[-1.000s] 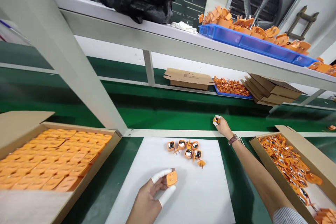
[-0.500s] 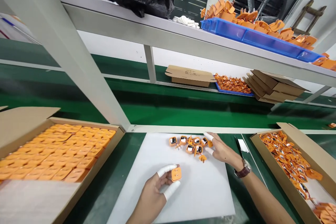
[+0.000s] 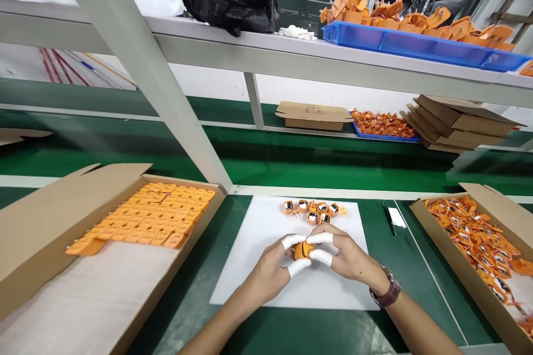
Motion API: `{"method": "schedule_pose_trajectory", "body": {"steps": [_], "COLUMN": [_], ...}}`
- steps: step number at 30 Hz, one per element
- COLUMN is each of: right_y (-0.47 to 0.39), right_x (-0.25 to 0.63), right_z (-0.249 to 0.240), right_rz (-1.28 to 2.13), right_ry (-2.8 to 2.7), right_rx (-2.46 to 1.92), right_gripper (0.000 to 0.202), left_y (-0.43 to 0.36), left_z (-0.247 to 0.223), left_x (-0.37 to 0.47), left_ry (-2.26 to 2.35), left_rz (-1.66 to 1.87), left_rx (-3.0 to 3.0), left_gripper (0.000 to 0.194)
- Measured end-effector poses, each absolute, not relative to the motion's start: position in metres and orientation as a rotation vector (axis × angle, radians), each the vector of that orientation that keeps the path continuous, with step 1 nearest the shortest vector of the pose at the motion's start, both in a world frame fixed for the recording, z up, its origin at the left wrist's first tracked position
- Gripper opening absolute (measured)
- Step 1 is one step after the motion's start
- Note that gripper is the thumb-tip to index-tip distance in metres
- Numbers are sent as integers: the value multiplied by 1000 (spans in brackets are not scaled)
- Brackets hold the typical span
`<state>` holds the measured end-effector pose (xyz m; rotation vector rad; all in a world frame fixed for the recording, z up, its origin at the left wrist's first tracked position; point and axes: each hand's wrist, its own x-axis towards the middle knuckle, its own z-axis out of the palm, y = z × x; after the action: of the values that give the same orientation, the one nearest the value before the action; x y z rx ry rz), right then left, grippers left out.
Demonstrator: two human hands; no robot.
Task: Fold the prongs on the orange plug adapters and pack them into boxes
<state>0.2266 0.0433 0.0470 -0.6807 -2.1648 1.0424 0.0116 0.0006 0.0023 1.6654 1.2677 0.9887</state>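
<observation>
Over the white sheet (image 3: 245,266), both hands meet around a small orange plug casing (image 3: 301,250). My left hand (image 3: 272,266) pinches it from the left, with white finger cots on thumb and forefinger. From the right, my right hand (image 3: 350,255) closes its capped thumb and forefinger on the casing's edge; a dark gap shows along the casing there. Whether the right fingers hold a separate part is hidden. Just beyond the hands lie several open orange casings (image 3: 312,217) with black and white insides, some beside loose pronged covers (image 3: 342,211).
At left, a carton (image 3: 204,222) holds rows of orange plugs and a white liner. Another carton (image 3: 449,249) at right holds loose orange parts. A dark tool with a white label (image 3: 395,217) lies between. Overhead, a shelf (image 3: 233,47) bears a blue tray (image 3: 387,44); a slanting post (image 3: 166,89) stands left.
My right hand has come back from the casings at the sheet's far side to the casing in my left hand. The casing has turned, its pins no longer showing. The view has shifted left.
</observation>
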Motion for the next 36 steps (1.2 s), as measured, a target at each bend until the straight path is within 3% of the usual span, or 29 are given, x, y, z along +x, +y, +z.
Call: {"method": "schedule_pose_trajectory", "body": {"steps": [6,22,28,36], "right_y": [57,36,38,51], "right_x": [231,209,216,233], "right_z": [20,-10,-8,10], "right_rz": [1192,1055,970,538], "right_ry": [-1858,-1855,-1977,-2351], "right_rx": [-774,-892,-775,-419], "right_gripper": [17,11,26,46], "left_y": [14,16,13,11], "left_z": [0,-24,-21,-8], "left_x": [18,33,32,22], "left_ry": [1086,1082,1068,941], "left_rz": [1021,1254,1235,1124], "left_rx": [1455,1110,1099,1107], "left_gripper": [36,21,18,18]}}
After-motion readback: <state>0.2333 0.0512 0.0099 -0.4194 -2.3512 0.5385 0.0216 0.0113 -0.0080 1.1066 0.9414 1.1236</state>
